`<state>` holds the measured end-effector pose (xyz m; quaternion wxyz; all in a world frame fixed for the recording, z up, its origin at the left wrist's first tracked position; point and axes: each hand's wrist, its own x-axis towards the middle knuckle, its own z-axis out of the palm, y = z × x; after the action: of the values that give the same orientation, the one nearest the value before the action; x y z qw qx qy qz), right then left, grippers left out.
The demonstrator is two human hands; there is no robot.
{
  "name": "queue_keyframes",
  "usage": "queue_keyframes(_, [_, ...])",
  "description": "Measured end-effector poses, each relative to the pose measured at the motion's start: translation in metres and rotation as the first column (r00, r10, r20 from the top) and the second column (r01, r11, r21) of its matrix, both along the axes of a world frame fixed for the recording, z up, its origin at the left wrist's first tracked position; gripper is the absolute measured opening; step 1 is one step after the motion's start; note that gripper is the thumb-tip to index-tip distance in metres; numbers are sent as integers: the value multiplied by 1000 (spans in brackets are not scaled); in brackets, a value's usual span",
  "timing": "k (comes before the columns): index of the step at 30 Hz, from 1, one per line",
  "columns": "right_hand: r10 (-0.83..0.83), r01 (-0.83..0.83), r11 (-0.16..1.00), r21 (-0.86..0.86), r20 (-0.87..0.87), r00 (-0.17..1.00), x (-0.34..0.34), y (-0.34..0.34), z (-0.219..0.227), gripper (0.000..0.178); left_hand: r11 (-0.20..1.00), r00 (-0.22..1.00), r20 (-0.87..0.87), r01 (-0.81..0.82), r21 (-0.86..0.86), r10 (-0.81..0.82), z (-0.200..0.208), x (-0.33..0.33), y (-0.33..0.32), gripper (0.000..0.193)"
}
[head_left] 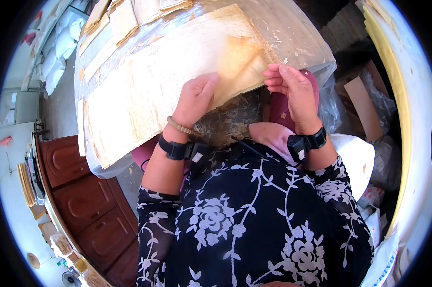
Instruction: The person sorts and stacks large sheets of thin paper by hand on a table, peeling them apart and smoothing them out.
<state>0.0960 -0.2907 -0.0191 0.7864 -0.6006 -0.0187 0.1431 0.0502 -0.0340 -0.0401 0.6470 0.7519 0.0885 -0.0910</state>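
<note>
Fingers of both hands, left hand [195, 98] and right hand [296, 91], pinched shut on opposite edges of thin translucent tan sheet [237, 69], stretched taut between fingertips above pale layered stack [144, 95] for peeling apart.

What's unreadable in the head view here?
- Left hand palm and fingertips: turned away, pressed on the thin tan sheet.
- Sheet's lower edge: behind both hands.
- Right hand grip: fingers curl over the edge, contact hidden.
- Surface under the clear plastic cover: glare.
- Stacks, top left: cut by rim.
</note>
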Motion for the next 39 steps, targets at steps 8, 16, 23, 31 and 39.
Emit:
queue_keyframes(8, [275, 332, 860, -388, 900, 339, -12, 23, 38, 5, 674, 755, 644, -414, 612, -121, 5, 3, -45, 13])
queue_keyframes(16, [239, 411, 829, -380, 904, 356, -10, 44, 22, 8, 608, 787, 614, -460, 648, -59, 11, 8, -44, 15])
queue_keyframes(23, [413, 322, 780, -537, 828, 379, -8, 76, 50, 16, 733, 854, 511, -286, 618, -98, 22, 22, -15, 19])
queue_keyframes(31, [473, 176, 802, -570, 787, 396, -19, 83, 55, 18, 753, 729, 623, -233, 616, -284, 4, 13, -15, 18])
queue_keyframes(39, [552, 352, 487, -799, 594, 585, 18, 76, -2, 25, 797, 920, 392, -212, 565, -33, 26, 26, -11, 20])
